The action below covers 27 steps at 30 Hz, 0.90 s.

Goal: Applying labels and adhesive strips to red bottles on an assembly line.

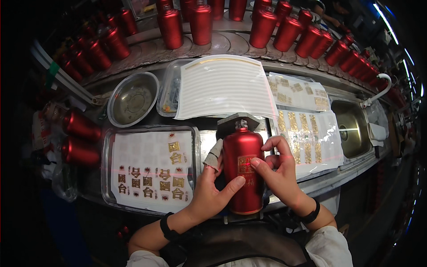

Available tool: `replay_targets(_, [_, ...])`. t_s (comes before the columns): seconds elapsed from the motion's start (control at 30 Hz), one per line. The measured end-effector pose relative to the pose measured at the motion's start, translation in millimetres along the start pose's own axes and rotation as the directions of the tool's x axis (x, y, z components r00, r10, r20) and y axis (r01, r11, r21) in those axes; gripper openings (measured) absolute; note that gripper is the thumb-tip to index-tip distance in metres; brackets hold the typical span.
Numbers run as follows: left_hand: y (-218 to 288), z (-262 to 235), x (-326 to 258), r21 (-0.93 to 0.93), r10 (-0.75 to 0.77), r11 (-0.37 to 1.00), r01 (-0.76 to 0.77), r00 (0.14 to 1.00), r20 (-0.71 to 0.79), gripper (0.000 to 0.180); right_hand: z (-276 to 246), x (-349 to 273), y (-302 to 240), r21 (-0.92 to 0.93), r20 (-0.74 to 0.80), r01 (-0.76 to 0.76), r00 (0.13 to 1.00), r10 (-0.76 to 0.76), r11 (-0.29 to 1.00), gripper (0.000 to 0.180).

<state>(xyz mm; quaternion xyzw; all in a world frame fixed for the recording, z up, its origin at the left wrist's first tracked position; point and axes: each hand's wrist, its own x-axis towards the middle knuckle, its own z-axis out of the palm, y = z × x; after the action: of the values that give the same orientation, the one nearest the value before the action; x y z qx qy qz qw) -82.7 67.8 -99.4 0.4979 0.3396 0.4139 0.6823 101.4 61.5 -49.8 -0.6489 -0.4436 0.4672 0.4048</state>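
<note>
A glossy red bottle (242,193) with a bare clear neck stands nearly upright in front of me, slightly tilted. My left hand (212,190) grips its left side, thumb across the lower front. A whitish cloth wrap (214,155) covers a finger of that hand. On the bottle's front is a square gold decal (246,163) with gold lettering below it. My right hand (280,171) is at the bottle's right side, its thumb tip against the decal's edge and its index finger bent apart from the thumb. Behind the bottle's neck sits a grey angled block (227,126).
Left of the bottle lies a metal tray (106,178) with a sheet of gold decals (147,182). Further back are a metal bowl (118,120), a striped white sheet (222,86) and more decal sheets (307,138). A sink (351,144) is at right; red bottles (201,24) line a conveyor (231,42).
</note>
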Motion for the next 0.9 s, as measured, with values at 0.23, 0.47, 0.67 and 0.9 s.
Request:
replay_targets(0.23, [-2,0,1,-0.009,0.007,1.000,-0.007,1.000,0.003,0.086,2,1,2,0.057,-0.017,0.023,1.000,-0.022,0.998,0.032])
replay_targets(0.47, [1,0,1,-0.020,0.013,1.000,-0.013,1.000,-0.005,0.085,4,8,-7,-0.105,-0.048,0.042,0.998,-0.047,0.994,0.034])
replay_targets(0.67, [1,-1,3,-0.011,0.004,1.000,-0.004,1.000,0.020,0.086,5,11,-4,-0.079,-0.056,0.067,0.996,-0.071,0.995,0.032])
replay_targets(0.9, [-1,-12,1,-0.175,-0.106,0.979,0.106,0.994,0.009,0.072,-18,-1,1,0.222,0.081,-0.144,0.988,0.129,0.964,0.019])
